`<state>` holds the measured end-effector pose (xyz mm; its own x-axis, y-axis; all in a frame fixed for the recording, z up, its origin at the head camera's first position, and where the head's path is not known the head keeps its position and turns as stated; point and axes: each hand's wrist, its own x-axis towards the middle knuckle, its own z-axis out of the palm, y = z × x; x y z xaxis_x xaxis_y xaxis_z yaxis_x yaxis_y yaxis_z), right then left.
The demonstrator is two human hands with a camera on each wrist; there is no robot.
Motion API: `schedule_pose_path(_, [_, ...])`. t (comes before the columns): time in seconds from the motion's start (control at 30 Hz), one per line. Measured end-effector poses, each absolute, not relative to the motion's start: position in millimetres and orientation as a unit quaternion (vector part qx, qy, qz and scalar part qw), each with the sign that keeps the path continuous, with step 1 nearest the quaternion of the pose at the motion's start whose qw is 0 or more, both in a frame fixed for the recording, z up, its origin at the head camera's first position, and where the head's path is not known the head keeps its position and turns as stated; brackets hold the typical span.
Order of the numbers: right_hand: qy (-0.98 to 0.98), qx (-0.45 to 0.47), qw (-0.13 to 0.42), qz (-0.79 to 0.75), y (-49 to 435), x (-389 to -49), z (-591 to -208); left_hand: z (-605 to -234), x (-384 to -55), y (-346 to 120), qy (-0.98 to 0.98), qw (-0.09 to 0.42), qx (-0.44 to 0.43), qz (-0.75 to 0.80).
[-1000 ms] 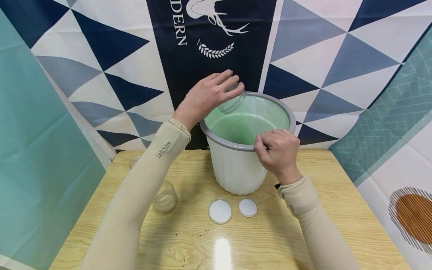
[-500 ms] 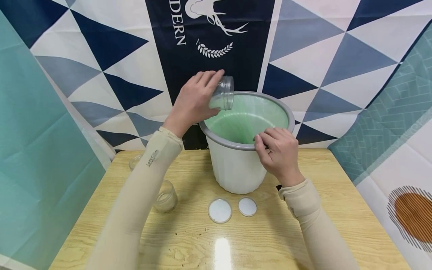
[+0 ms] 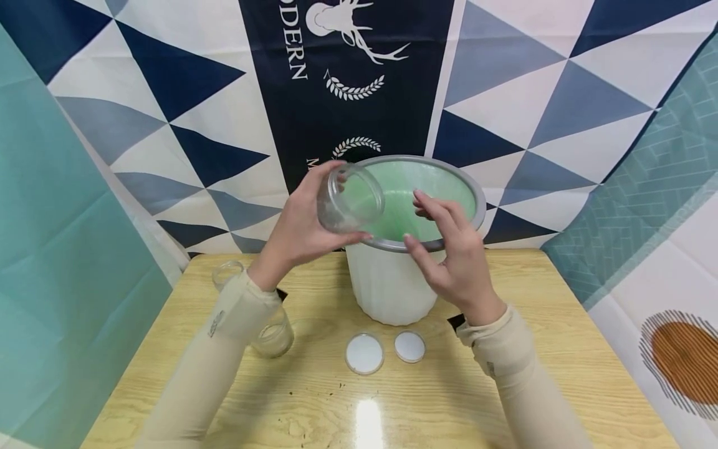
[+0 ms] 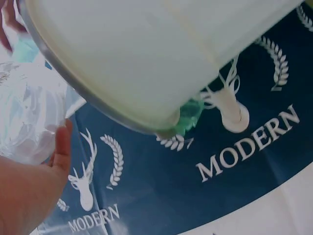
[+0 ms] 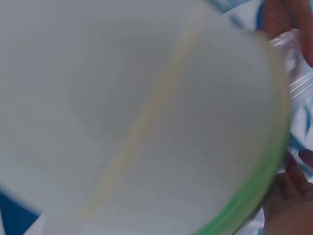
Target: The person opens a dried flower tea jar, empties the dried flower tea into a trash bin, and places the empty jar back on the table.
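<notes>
My left hand (image 3: 305, 215) grips a clear jar (image 3: 350, 198), its open mouth tilted toward the right at the left rim of the bin. In the left wrist view the thumb lies along the jar (image 4: 32, 112). My right hand (image 3: 457, 259) is over the near right rim of the bin, thumb and fingers spread apart with nothing between them. The white bin (image 3: 387, 287) has a grey rim and a green inside, and it stands upright at the back of the table. In the right wrist view the bin's white wall (image 5: 146, 117) fills most of the picture.
Two round white-topped lids (image 3: 364, 353) (image 3: 410, 347) lie in front of the bin. A clear glass jar (image 3: 275, 337) stands left, partly behind my left sleeve, with another clear vessel (image 3: 227, 272) behind it. Dark specks dot the wooden table (image 3: 314, 405). A patterned cloth hangs behind.
My left hand has turned the jar from tipped over the bin to mouth facing right, bringing it lower and nearer. My right hand has let go of the rim and spread its fingers.
</notes>
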<state>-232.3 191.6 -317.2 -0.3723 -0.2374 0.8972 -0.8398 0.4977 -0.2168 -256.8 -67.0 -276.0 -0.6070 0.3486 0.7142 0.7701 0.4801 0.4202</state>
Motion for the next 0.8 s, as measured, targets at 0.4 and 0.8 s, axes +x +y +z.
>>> schedule_pose_path(0.4, [-0.729, 0.478, 0.331, 0.361, 147, -195, -312, -318, -196, -82, -0.796, 0.224, -0.387, -0.407])
schedule_pose_path(0.8, [-0.762, 0.481, 0.341, 0.268, 124, -199, -346, -349, -179, -124, -0.853, 0.196, -0.337, -0.346])
